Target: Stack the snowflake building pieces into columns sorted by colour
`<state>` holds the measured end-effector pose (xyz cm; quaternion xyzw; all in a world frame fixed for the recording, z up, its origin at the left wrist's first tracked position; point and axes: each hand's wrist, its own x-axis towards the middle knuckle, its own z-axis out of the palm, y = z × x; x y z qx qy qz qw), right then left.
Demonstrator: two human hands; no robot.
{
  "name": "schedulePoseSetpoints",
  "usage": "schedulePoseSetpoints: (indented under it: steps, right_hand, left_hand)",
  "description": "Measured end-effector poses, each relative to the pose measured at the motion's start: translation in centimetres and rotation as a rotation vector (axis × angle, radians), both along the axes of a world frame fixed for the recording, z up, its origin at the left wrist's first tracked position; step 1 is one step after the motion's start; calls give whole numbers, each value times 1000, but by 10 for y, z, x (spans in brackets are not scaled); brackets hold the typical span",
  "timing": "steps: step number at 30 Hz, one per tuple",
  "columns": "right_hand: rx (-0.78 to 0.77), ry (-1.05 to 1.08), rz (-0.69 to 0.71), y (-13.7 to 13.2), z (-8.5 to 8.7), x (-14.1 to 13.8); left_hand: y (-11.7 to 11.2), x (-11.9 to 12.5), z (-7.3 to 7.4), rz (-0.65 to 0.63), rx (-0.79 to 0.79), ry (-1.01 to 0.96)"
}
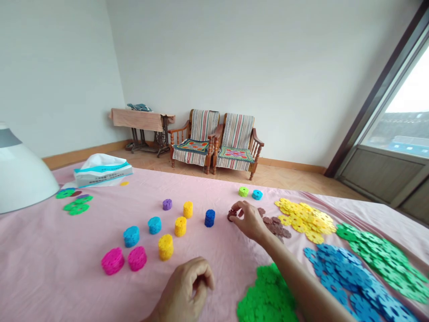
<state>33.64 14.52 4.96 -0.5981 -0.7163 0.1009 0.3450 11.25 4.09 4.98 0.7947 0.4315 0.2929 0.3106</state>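
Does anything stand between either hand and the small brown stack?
Nothing visible does. The right hand has its fingers at the brown stack; from the left hand, pink cloth lies between, with the dark blue stack off to the side.

Small stack of brown notched discs: partly covered by the fingertips of the right hand, by which it is gripped at the side. Number of discs could not be read. It is seen roughly upright, low on the pink cloth, right of the dark blue stack. Loose brown discs, flat and overlapping, are scattered beyond the hand, partly hidden by it.
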Motion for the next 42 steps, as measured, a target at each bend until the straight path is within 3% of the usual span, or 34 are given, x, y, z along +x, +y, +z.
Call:
schedulePoseSetpoints:
  steps: [20,24,29,33,42]
  right_hand:
    - [-23,-67,-32,-2,-3,-3]
    - [24,-41,-68,5,1,20]
    - [-2,-203,-313,6,4,71]
    - [-68,-273,-252,3,-4,90]
    - [-134,-294,-178,7,-8,85]
  left_hand:
    - [0,-1,-1,-11,-9,-7]
    - [0,0,1,2,-4,-6]
    - [-1,0,3,-3,-4,-20]
    - [-2,0,4,1,-7,-37]
    - [-1,1,7,6,-8,-23]
